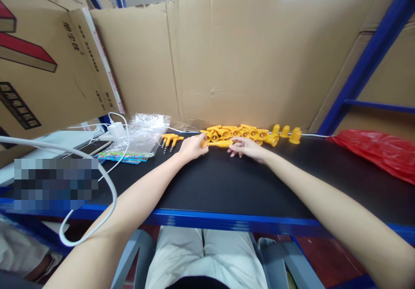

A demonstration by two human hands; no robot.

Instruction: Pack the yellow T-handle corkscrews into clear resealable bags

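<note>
Head view shows our two hands over the black worktop (207, 189). A yellow piece (224, 143) is between them, just in front of a pile of yellow parts (240, 132). The fingers of our left hand (192, 147) are pinched on its left end. Our right hand (249, 149) has its fingers at the other end, but we cannot tell if they grip it. Near our left hand lie small corkscrews (168, 139) with yellow tops. Three yellow cups (295, 136) stand to the right of the pile, and a red bag (376, 152) lies farther right.
</note>
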